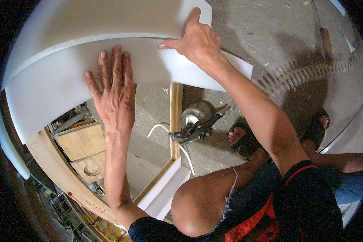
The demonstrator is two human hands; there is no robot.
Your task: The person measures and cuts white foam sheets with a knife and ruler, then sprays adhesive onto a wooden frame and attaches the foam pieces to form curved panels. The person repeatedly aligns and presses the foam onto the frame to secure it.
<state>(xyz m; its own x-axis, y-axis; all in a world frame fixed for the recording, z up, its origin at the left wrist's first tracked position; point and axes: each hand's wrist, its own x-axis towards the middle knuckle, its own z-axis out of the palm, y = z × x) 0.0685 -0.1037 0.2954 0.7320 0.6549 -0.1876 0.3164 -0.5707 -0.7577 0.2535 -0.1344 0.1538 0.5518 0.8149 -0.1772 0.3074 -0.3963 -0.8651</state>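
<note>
My left hand (pixel 115 97) lies flat with its fingers spread on a white foam strip (pixel 48 92). This strip bends across a wooden frame (pixel 64 173). Behind it, a larger white foam sheet (pixel 108 18) meets the strip along a curved seam. My right hand (pixel 199 44) rests at the right end of that seam, thumb pointing left along it and forefinger stretched away over the sheet's edge. Its other fingers are bent and partly hidden. Neither hand has anything enclosed that I can see.
A spray gun (pixel 195 127) with a metal cup stands beside a wooden upright (pixel 175 117). From it a coiled hose (pixel 306 74) runs right across the concrete floor. Plywood pieces (pixel 82 143) lie left, and a sandalled foot (pixel 240 137) is close by the gun.
</note>
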